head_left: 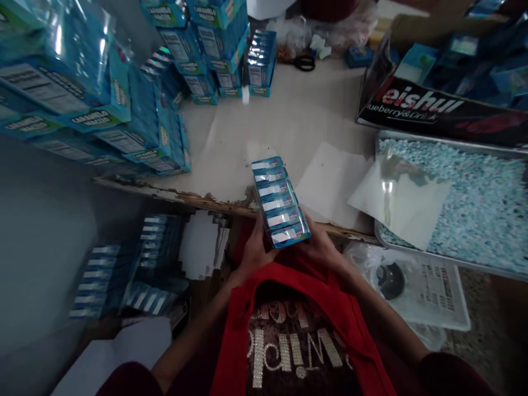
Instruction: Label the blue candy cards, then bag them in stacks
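A blue display pack of several small boxes (279, 202), shiny as if under clear wrap, is held between my two hands over the table's front edge. My left hand (256, 247) grips its left side and lower corner. On the opposite side, my right hand (319, 242) is closed against the pack's lower right edge. The fingers of both hands are partly hidden behind and under the pack. A white paper sheet (330, 179) lies on the table just right of it.
Stacked blue packs (82, 99) rise at the left, with more stacks (214, 49) behind. Black-handled scissors (304, 62) lie at the back. At right stand an open carton (445, 110) and a metal tray (381, 220) of pale blue pieces. A plastic crate (443, 294) sits below the table.
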The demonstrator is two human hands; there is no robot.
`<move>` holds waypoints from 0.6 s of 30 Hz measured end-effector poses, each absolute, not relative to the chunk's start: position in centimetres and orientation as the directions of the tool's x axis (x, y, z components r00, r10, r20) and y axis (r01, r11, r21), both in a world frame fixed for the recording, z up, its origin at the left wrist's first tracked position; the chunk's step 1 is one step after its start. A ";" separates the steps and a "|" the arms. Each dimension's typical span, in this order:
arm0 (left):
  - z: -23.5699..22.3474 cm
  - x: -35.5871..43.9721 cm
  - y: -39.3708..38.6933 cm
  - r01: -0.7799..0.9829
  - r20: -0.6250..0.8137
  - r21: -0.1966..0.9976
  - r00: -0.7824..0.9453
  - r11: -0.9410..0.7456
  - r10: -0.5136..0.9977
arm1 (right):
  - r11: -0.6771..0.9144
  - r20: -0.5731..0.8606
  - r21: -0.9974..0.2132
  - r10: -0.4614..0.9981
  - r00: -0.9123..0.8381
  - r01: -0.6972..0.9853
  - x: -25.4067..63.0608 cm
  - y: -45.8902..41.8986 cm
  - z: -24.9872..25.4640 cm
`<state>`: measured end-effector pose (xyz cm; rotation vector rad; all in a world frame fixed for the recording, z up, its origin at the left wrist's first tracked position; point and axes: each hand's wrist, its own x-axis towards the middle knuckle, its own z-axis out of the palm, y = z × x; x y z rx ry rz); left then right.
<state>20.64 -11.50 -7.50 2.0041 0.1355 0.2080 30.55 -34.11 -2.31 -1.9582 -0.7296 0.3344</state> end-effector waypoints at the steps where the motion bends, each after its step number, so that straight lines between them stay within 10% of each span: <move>1: -7.7 20.9 -11.8 -0.009 0.108 0.892 0.975 -0.451 0.194 | -0.340 0.086 -0.870 0.609 0.789 0.358 30.2 -33.6 -2.6; 18: -5.2 25.4 -8.3 0.032 0.188 0.758 0.946 -0.651 0.266 | -0.434 0.162 -0.855 0.299 0.940 0.285 32.0 -26.9 -4.1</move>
